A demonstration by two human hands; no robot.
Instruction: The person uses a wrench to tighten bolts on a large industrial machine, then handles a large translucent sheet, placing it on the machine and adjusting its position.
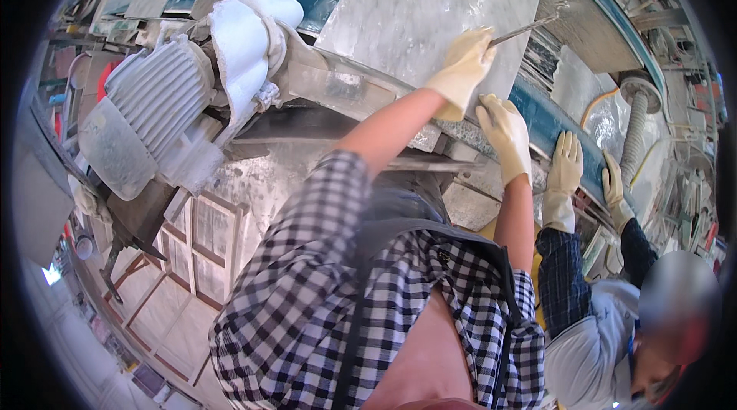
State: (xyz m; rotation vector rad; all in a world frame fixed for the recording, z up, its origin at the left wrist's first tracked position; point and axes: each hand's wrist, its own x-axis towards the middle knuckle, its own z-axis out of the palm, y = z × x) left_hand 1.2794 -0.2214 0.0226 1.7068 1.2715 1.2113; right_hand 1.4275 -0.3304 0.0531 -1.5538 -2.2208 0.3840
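Two gloved hands work at the lower right edge of a grey stone slab (430, 7); left hand (463, 72) is fisted tight around a thin metal rod (526, 28), its tip reaching far-right past the slab's edge toward the blue frame rail (553, 130); right hand (505, 133) lies just below, fingers loosely spread and flat on the slab's lower edge where it meets the rail, gripping nothing (steadying, by the look); the hands are close but not touching.

Slab stands tilted in the far centre, leaning on the machine; judged heavy, rigid, brittle at corners and edges, dusty or wet face likely slick under gloves; best held along the bottom and side edges with flat palms, not pinched at a corner; rod looks stiff and light, fine to hold mid-shaft as now.

Right of this, a co-worker's two gloved hands (566, 164) rest flat on the same rail, dark checked sleeves behind them; near that, a ribbed grey hose (635, 130).

Left, a ribbed grey electric motor (150, 107), dust-coated, with a white cloth (246, 38) bundled over the housing beside it; near-left below, wooden frames (203, 245) on the floor.
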